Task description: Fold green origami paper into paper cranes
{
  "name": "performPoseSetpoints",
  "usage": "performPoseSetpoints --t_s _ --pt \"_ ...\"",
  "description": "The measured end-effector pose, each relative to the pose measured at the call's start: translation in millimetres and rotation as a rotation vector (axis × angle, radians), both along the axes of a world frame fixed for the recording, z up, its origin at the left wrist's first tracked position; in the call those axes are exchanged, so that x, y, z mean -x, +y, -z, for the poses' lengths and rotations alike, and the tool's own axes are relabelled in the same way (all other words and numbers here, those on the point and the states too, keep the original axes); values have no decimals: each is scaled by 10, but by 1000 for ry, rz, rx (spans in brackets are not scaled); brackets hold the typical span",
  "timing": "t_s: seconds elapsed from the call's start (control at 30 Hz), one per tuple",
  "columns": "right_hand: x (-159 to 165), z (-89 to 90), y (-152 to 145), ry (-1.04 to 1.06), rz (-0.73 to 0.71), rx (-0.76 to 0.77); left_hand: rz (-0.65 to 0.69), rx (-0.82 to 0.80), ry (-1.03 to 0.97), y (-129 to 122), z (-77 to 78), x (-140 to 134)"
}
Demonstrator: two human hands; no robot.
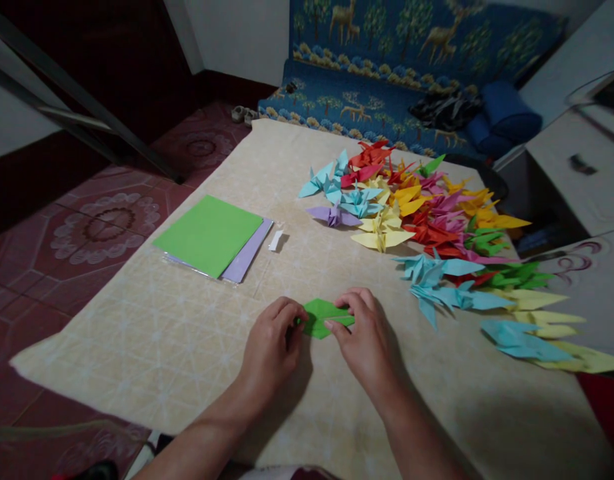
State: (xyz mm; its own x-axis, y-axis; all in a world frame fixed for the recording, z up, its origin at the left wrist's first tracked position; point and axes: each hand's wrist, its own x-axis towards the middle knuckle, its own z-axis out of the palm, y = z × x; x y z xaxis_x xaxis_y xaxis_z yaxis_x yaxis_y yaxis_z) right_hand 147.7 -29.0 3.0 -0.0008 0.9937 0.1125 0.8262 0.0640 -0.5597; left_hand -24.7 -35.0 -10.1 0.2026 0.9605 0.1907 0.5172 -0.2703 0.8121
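A partly folded piece of green origami paper [319,317] is held between both hands, just above the cloth near the table's front. My left hand [277,332] pinches its left tip, with the fingers curled inward. Around its right end my right hand [361,327] is closed, thumb on the near side and fingers on the far side. The green piece has a pointed, diamond-like outline with a crease or slit toward the right. Part of each end is hidden by the fingers.
Flat green sheets [211,233] and a lilac sheet [249,252] lie at the left beside a small white slip [275,240]. Many-coloured folded paper cranes [407,200] crowd the right side of the cloth-covered table [151,353]. A blue patterned sofa [351,93] stands behind.
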Motion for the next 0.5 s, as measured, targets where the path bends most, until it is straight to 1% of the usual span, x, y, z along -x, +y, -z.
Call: performPoseSetpoints --t_s 0.07,0.1,0.2,0.27,0.3,0.33,0.4,0.47,0.5 --pt "-16 -72 56 -59 -42 40 18 -5 -24 -2 15 12" --pt "-20 -123 86 -99 -63 86 22 -6 -36 -3 25 17" --pt "-17 -284 144 -254 -64 303 11 -9 -91 -1 52 35" --pt "-16 -344 137 -355 -88 362 -12 -38 -132 2 63 51" --pt "-19 -352 119 -368 -97 372 -31 -60 -149 3 64 61" --pt "-24 -345 93 -346 -98 373 -60 -82 -162 5 62 73" --pt "-32 -300 27 -203 -60 388 -148 -110 -193 7 50 95" --pt "-20 -236 -46 37 20 382 -232 -87 -281 6 32 104" --pt "1 -203 -83 186 51 364 -257 -46 -356 2 21 97"
